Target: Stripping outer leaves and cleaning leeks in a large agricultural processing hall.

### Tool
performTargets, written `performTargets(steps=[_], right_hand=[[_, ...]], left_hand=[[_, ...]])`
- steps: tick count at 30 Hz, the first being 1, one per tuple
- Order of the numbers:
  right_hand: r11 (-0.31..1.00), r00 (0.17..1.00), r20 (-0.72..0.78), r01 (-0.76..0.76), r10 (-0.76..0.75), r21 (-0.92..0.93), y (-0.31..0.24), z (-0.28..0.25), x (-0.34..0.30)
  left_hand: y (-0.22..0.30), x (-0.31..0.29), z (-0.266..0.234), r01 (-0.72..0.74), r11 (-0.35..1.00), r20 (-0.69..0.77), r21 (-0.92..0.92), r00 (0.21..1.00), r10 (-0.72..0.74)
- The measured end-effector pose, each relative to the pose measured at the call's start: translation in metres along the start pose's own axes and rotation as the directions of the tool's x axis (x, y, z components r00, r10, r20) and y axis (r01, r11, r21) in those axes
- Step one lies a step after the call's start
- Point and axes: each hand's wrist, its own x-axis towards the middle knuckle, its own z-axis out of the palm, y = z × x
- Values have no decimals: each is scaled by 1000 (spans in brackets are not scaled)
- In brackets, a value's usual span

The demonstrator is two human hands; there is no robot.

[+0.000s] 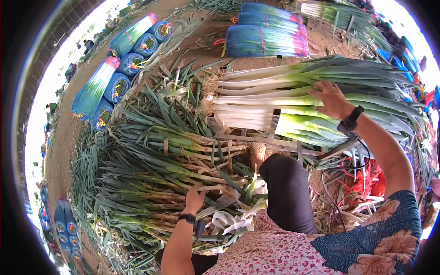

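Observation:
A broad bundle of peeled leeks (pixel 250 101) lies across a low metal rack (pixel 256 140), white ends and roots to the left, green leaves to the right. My right hand (pixel 331 98) is flat on these leeks where white turns to green, its fingers apart. To the left spreads a heap of untrimmed leeks (pixel 142 176) with brown, dry outer skins. My left hand (pixel 195 198) is closed at the stalk of one leek (pixel 211 188) on the near side of this heap; its fingertips are partly hidden. Both wrists carry dark bands with small devices.
Blue-wrapped leek bundles stand at far left (pixel 98 87) and lie at the back (pixel 266 41). Leaf scraps (pixel 85 160) cover the ground at left. Peeled skins (pixel 224 220) lie by my knee (pixel 288 192). Red strips (pixel 362 178) and a black cable (pixel 323 183) are below my right arm.

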Motion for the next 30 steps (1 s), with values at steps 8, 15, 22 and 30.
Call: performTargets(steps=[8,15,22,30], right_hand=[[990,969,-240,-15,49,139,-16,31,-34],[783,990,-133,48,45,620,-82,50,-119],[334,966,-77,-10,247,943,-162,77,-145],[401,991,-29,-25,127,916,-164,71,-97]], left_hand=[[-31,-87,15,209,953,200,-221,966,-165],[-58,-129,7,381,923,456,-62,833,-313],[-25,-196,-137,186,805,133,563,941,-311],[7,-250,-130,431,714,18,552,850,-527]])
